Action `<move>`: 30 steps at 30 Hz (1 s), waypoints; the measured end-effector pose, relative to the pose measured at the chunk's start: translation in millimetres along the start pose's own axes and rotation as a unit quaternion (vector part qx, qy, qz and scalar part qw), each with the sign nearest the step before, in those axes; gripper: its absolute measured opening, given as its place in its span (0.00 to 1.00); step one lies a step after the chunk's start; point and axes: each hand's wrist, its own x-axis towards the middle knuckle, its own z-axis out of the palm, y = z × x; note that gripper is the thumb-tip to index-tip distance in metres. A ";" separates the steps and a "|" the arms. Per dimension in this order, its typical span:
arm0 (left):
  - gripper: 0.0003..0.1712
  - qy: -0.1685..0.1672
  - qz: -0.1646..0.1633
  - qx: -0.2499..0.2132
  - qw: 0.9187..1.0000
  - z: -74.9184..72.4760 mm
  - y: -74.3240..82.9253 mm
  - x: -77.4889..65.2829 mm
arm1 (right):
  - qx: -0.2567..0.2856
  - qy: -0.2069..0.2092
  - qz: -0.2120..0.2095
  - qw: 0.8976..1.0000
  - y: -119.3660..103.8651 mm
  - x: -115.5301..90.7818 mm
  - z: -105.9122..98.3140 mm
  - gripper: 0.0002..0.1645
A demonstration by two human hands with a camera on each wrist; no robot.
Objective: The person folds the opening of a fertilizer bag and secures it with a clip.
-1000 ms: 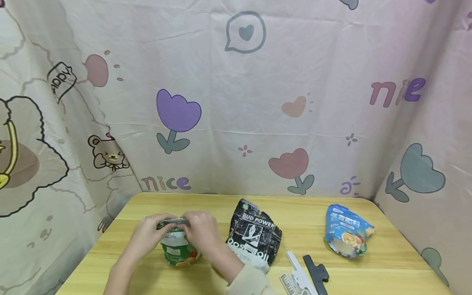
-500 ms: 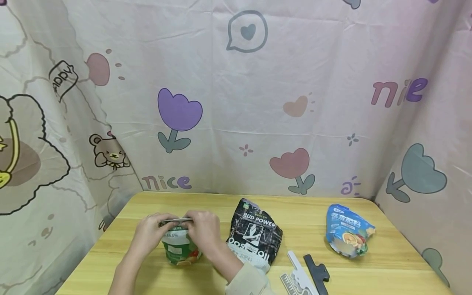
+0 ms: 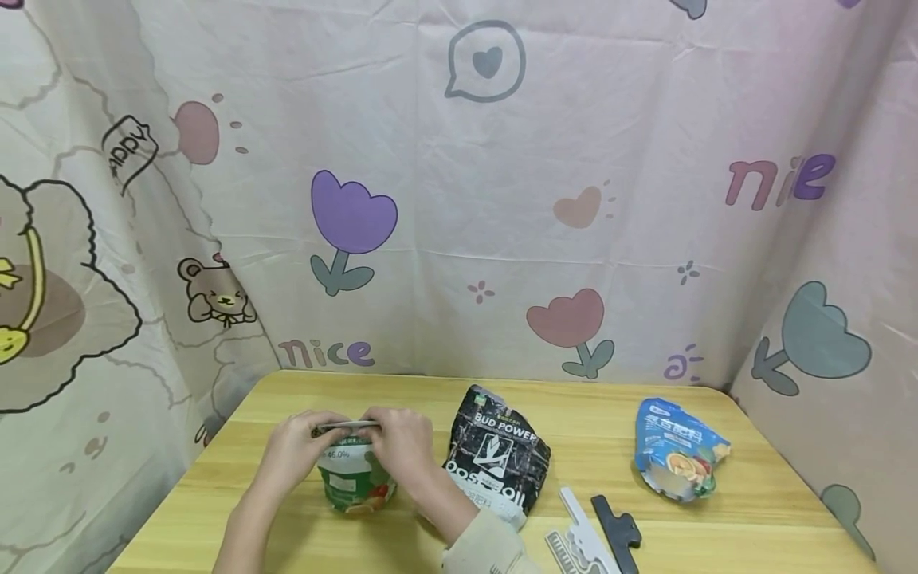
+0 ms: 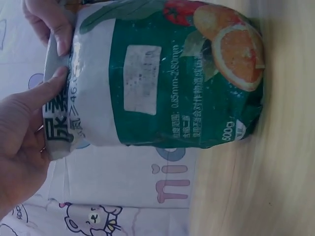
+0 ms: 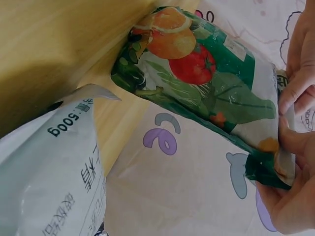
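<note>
A green and white fertilizer bag [image 3: 351, 482] printed with fruit and vegetables stands upright on the table's left half. Its top edge is folded over. My left hand [image 3: 292, 446] pinches the left end of that fold, thumb on the near side and fingers behind. At the other end my right hand [image 3: 402, 442] grips the fold the same way. In the left wrist view the bag's printed front [image 4: 147, 88] shows a pale label, with both thumbs close together along the fold. The right wrist view shows a green corner [image 5: 266, 169] sticking out beside my right fingers.
A black "BUD POWER" bag [image 3: 495, 450] with a pale base lies just right of my right forearm. Farther right lies a blue bag [image 3: 674, 450]. Near the front edge are a white clip [image 3: 588, 534], a black clip [image 3: 618, 530] and a grey ridged piece [image 3: 562, 552].
The bag's folded top has tipped from showing a broad grey face to a thin, level edge. Both hands keep their hold, and the head view has shifted slightly.
</note>
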 end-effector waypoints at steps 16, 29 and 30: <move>0.06 -0.003 -0.034 -0.036 0.999 -6.3 -16.7 -2.6 | 0.015 -0.017 0.005 1.000 0.8 0.1 -6.1 0.04; 0.13 0.001 -0.108 -0.253 0.961 4.0 -49.3 -8.8 | 0.038 -0.043 0.009 0.998 6.5 -2.2 -7.2 0.04; 0.13 0.004 -0.099 -0.283 0.954 7.5 -52.6 -8.5 | 0.046 -0.049 0.013 0.998 7.7 -2.0 -7.5 0.04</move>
